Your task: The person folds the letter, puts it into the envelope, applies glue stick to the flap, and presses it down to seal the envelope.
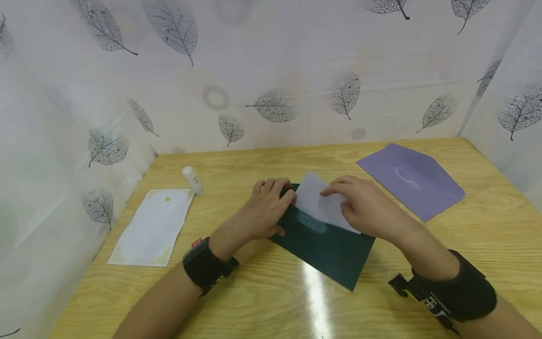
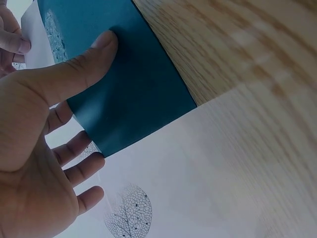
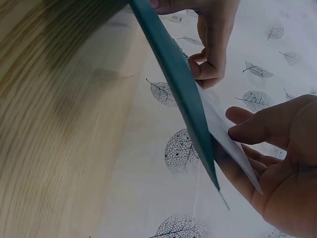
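Note:
A dark green envelope [image 1: 326, 252] is held tilted above the table. My left hand [image 1: 264, 209] grips its left end, thumb across the face and fingers behind the edge, as the left wrist view shows. A whitish, streaky patch [image 1: 311, 222] marks the green face. White paper [image 1: 315, 197] stands along the envelope's upper edge; how much of it sits inside is hidden. My right hand [image 1: 366, 207] pinches this paper between thumb and fingers. Seen from the right wrist, the paper [image 3: 240, 158] slants away from the green envelope [image 3: 178, 84] at its near end.
A purple envelope [image 1: 436, 181] with its own pale patch lies at the right back of the wooden table [image 1: 254, 301]. On the left are a white sheet with gold corner decoration [image 1: 152, 228] and a white glue stick [image 1: 192, 179]. Leaf-patterned curtain [image 1: 292, 56] surrounds the back and sides.

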A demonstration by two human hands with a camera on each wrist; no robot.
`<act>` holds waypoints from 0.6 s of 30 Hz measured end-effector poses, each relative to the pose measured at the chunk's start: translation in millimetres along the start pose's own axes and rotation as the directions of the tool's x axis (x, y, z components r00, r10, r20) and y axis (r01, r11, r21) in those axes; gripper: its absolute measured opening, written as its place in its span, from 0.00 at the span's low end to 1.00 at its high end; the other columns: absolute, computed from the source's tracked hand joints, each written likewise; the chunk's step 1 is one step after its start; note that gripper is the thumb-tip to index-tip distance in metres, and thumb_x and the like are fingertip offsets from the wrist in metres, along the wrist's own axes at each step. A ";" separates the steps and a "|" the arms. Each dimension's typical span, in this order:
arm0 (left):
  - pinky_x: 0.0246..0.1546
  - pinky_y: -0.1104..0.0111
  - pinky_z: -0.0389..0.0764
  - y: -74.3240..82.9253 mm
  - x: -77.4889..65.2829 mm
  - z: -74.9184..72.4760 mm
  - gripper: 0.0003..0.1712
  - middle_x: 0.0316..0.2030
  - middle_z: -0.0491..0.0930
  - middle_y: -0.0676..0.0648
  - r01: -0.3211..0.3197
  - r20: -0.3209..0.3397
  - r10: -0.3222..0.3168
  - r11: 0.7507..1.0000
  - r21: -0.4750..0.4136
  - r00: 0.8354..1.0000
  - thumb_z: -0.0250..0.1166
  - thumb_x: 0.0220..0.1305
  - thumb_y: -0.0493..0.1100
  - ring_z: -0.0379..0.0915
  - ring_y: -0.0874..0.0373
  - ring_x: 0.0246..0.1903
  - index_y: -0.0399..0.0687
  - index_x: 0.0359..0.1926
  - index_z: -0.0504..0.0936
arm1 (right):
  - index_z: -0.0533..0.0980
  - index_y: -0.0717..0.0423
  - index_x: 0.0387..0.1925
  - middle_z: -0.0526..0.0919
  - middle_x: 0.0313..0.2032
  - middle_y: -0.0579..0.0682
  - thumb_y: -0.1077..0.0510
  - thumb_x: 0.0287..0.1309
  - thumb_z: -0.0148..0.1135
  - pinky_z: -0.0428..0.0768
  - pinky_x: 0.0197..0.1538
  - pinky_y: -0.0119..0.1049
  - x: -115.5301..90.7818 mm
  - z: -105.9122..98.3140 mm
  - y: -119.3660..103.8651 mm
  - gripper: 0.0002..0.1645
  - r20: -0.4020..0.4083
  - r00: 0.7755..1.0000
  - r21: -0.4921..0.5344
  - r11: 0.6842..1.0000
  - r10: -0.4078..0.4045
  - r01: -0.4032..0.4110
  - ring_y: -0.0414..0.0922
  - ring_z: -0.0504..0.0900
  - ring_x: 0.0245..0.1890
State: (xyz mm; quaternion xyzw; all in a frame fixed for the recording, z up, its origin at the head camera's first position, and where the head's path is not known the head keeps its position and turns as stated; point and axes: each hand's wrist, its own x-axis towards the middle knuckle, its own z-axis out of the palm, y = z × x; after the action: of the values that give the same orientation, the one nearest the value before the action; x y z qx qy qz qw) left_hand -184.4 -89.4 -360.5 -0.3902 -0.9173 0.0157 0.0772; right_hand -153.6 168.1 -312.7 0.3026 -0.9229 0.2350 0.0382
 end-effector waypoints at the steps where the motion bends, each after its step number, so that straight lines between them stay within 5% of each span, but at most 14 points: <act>1: 0.60 0.47 0.64 0.1 0.2 0.0 0.43 0.64 0.62 0.40 0.001 -0.002 -0.001 1.000 0.000 1.000 0.83 0.38 0.60 0.61 0.42 0.62 0.54 0.52 0.71 | 0.82 0.56 0.52 0.83 0.51 0.54 0.77 0.56 0.52 0.70 0.34 0.35 0.0 0.9 0.1 0.26 0.000 1.000 -0.006 1.000 -0.016 0.016 0.46 0.77 0.38; 8: 0.59 0.47 0.64 1.3 1.0 -0.4 0.44 0.64 0.62 0.41 0.000 -0.011 0.000 1.000 0.008 1.000 0.84 0.37 0.60 0.60 0.43 0.61 0.53 0.52 0.71 | 0.82 0.59 0.51 0.81 0.51 0.55 0.77 0.57 0.56 0.81 0.41 0.40 0.1 6.1 -0.3 0.23 0.094 0.991 -0.012 0.995 -0.095 0.096 0.49 0.82 0.45; 18: 0.57 0.48 0.64 2.8 1.0 -1.4 0.43 0.63 0.62 0.43 -0.019 -0.043 0.021 0.999 0.043 0.999 0.84 0.36 0.61 0.62 0.44 0.59 0.53 0.51 0.72 | 0.78 0.64 0.56 0.78 0.57 0.58 0.77 0.60 0.55 0.82 0.52 0.45 -0.1 13.6 -1.8 0.24 0.280 0.936 0.018 0.975 -0.216 0.220 0.55 0.80 0.56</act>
State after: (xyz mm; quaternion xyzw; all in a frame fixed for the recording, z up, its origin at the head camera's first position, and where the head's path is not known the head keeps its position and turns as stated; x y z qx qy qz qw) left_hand -182.9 -86.7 -359.2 -0.3978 -0.9110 0.0273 0.1052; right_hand -151.5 160.6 -324.0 0.4329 -0.8813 0.1779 -0.0647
